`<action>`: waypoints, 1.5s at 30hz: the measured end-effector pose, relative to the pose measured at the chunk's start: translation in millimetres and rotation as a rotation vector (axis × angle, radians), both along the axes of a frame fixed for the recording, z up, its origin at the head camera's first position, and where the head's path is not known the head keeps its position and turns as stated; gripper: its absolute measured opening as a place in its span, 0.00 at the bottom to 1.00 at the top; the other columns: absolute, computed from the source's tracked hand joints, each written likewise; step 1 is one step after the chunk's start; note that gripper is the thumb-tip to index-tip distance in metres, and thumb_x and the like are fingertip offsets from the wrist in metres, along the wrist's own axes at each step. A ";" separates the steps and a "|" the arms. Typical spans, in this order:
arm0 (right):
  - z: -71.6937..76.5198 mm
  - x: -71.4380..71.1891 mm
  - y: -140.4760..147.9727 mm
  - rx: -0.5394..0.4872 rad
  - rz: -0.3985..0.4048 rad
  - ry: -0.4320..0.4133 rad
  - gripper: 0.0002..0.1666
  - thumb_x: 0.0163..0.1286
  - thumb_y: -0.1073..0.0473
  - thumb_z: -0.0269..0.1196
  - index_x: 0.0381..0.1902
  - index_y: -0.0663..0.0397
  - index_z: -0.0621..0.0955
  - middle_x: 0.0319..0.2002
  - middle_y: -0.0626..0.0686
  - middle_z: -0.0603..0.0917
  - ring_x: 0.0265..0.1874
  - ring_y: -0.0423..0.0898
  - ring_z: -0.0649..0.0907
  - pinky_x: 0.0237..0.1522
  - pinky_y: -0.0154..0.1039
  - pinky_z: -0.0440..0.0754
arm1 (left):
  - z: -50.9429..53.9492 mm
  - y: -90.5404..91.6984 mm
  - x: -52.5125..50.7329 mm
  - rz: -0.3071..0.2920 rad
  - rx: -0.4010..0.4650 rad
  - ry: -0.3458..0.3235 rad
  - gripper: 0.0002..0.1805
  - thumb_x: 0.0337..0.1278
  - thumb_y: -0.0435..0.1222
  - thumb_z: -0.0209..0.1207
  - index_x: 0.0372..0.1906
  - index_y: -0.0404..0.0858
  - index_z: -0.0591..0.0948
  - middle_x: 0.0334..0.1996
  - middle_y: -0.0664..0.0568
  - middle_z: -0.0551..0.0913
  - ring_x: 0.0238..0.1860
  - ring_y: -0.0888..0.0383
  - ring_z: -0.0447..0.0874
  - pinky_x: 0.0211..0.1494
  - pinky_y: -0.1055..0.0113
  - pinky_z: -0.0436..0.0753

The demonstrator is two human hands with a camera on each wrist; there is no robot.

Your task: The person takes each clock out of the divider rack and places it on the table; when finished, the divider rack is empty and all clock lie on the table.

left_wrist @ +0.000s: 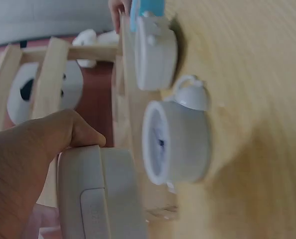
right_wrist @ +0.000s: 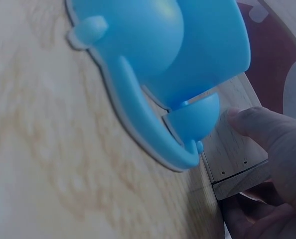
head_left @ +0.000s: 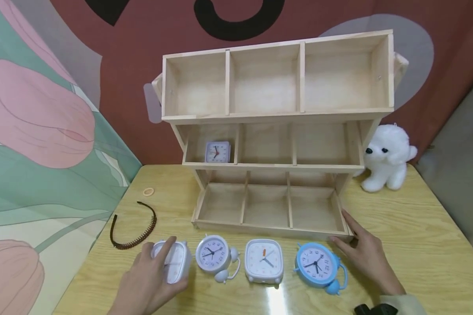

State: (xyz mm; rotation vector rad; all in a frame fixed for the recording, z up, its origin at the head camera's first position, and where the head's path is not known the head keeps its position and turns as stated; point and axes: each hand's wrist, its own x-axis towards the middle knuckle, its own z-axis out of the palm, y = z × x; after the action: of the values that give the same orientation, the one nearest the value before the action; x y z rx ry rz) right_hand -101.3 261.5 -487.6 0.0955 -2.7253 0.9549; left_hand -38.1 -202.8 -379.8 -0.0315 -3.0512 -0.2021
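My left hand grips a white, rounded-square alarm clock, tilted, its dial mostly turned from the head view. In the left wrist view the thumb lies on the casing. Right of it on the table lie a round white twin-bell alarm clock, a white square alarm clock and a blue twin-bell alarm clock. With thumb in front and fingers along the side, my right hand holds the lower right corner of a three-tier wooden rack. A pale purple square clock stands in the middle tier's left compartment.
A brown toothed headband and a small beige ring lie on the left of the table. A white plush dog sits behind the rack's right side. Printed cloth hangs behind and at left.
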 end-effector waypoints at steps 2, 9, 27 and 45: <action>0.4 -0.1 -0.8 -0.008 0.003 0.001 0.51 0.57 0.51 0.72 0.73 0.58 0.62 0.53 0.76 0.78 0.38 0.60 0.85 0.32 0.49 0.82 | -9.4 -4.8 0.0 0.019 0.006 -0.011 0.49 0.28 0.58 0.70 0.65 0.49 0.72 0.50 0.33 0.72 0.37 0.45 0.78 0.21 0.53 0.80; 0.7 0.0 -1.1 -0.005 0.003 0.006 0.51 0.57 0.51 0.72 0.73 0.59 0.61 0.54 0.78 0.76 0.42 0.65 0.84 0.35 0.56 0.82 | -32.2 -14.8 -6.6 0.051 -0.005 -0.073 0.48 0.31 0.58 0.68 0.67 0.47 0.71 0.52 0.29 0.70 0.43 0.39 0.78 0.23 0.49 0.81; -1.4 -1.6 -1.3 0.016 -0.003 0.008 0.51 0.57 0.50 0.72 0.73 0.57 0.62 0.49 0.72 0.82 0.24 0.37 0.77 0.26 0.33 0.74 | -66.3 -23.6 -19.3 0.070 0.059 -0.169 0.51 0.29 0.59 0.71 0.67 0.47 0.70 0.52 0.28 0.69 0.39 0.44 0.77 0.23 0.56 0.80; -0.2 -0.8 -1.2 0.021 -0.010 -0.004 0.51 0.57 0.50 0.72 0.73 0.56 0.62 0.37 0.66 0.83 0.20 0.36 0.71 0.22 0.31 0.68 | -51.1 -19.4 -24.4 -0.017 0.049 0.061 0.56 0.40 0.68 0.64 0.76 0.55 0.53 0.68 0.25 0.51 0.50 0.20 0.70 0.28 0.36 0.79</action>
State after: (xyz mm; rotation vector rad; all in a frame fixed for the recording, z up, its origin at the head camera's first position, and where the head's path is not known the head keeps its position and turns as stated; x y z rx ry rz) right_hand -102.0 260.3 -487.8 0.0836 -2.7375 0.9246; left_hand -62.5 -222.2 -430.9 -0.0597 -2.9853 -0.2720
